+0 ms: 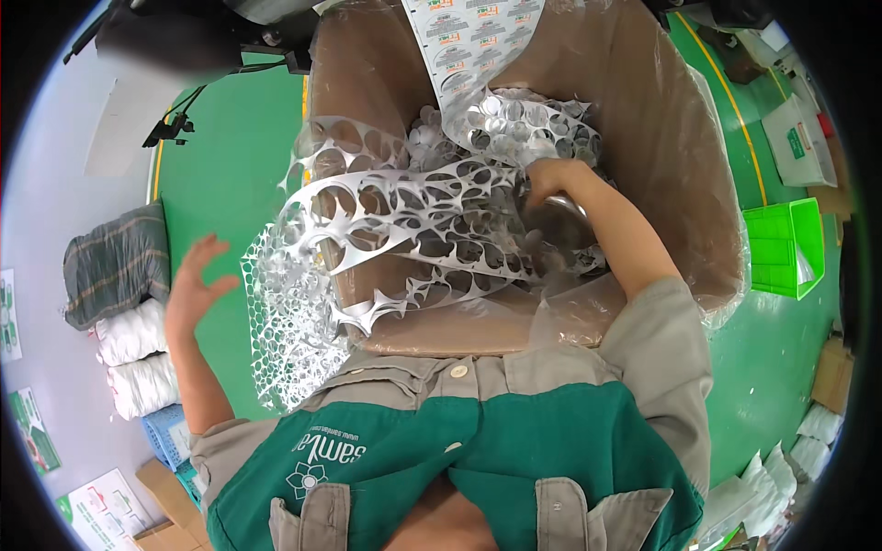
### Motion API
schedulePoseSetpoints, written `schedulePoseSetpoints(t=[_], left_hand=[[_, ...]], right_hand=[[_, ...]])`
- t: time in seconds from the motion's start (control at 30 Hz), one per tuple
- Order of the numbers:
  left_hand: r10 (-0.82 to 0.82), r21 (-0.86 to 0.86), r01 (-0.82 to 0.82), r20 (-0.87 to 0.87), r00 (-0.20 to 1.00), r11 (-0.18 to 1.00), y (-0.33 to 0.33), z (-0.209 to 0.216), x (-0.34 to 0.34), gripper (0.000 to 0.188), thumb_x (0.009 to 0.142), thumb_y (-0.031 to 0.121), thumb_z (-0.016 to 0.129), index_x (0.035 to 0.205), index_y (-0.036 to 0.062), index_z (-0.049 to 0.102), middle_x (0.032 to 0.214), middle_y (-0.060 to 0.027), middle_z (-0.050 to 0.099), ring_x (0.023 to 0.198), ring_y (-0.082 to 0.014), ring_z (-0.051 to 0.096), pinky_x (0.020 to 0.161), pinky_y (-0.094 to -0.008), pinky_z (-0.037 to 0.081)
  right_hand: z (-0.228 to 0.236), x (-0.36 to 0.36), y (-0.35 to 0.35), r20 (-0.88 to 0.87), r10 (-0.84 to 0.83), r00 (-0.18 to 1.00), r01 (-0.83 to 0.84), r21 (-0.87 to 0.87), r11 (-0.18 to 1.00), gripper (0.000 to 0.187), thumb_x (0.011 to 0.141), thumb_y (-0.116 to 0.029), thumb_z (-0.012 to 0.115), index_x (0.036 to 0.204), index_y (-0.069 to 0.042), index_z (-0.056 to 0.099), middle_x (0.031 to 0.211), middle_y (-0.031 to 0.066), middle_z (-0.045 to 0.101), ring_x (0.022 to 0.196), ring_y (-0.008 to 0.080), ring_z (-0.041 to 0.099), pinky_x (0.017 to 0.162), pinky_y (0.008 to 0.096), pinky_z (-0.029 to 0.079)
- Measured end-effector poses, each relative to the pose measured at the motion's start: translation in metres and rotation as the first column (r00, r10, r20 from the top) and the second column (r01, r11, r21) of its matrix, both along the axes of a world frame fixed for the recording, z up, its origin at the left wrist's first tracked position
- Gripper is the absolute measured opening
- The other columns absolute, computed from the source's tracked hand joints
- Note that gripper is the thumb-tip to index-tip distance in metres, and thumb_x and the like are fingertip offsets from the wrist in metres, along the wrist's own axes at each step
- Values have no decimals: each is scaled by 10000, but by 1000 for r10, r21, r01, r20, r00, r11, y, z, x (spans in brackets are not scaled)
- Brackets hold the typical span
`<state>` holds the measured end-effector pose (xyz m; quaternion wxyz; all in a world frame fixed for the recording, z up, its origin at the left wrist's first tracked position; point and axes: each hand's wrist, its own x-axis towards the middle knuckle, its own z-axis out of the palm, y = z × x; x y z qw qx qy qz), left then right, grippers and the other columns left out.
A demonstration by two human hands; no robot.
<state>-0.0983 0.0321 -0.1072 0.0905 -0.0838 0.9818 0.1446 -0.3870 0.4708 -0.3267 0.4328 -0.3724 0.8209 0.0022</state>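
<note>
My right hand [562,179] reaches into a large brown carton [661,174] lined with clear plastic. Its fingers are curled closed at the end of a silver foil strip [404,202] punched with rows of round holes. Just below this hand a shiny, blurred patch is hard to make out. The strip stretches left across the carton's edge, and more punched foil [294,321] hangs in a heap outside it. My left hand [195,285] is raised in the air left of that heap, fingers spread, holding nothing.
Inside the carton lie round foil discs [427,142] and a printed foil sheet [473,41] at the far side. A bright green crate [781,248] stands to the right on the green floor. Bundled cloth [119,266] and white bags [138,335] are stacked at left.
</note>
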Motion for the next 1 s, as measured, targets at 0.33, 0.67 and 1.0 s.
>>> schedulePoseSetpoints(t=[0.33,0.67,1.0], left_hand=[[-661,-304,681,184,728,666,166,-30,-122,990,581,558,690,1366,131,262,1211,-227,471,1160,-435,382,1045,-469,158],[283,843,-69,-101,954,533,123,30,-115,397,757,98,530,1146,19,512,777,-50,574,538,-78,510,440,-183,391],[-183,142,249,-363,913,958,142,-49,-125,370,674,16,551,1026,117,606,842,-70,632,694,-174,583,643,-311,444]], right_hand=[[90,-18,-5,-327,-115,938,58,-179,982,546,630,-316,710,1017,30,543,975,221,588,928,344,563,789,405,445],[175,-9,28,799,489,349,910,-414,27,330,828,-296,589,995,-16,540,915,89,614,811,172,605,704,322,503],[-1,-10,5,-311,-124,942,89,-124,988,469,652,-276,710,993,25,594,989,218,602,923,299,593,773,375,472]])
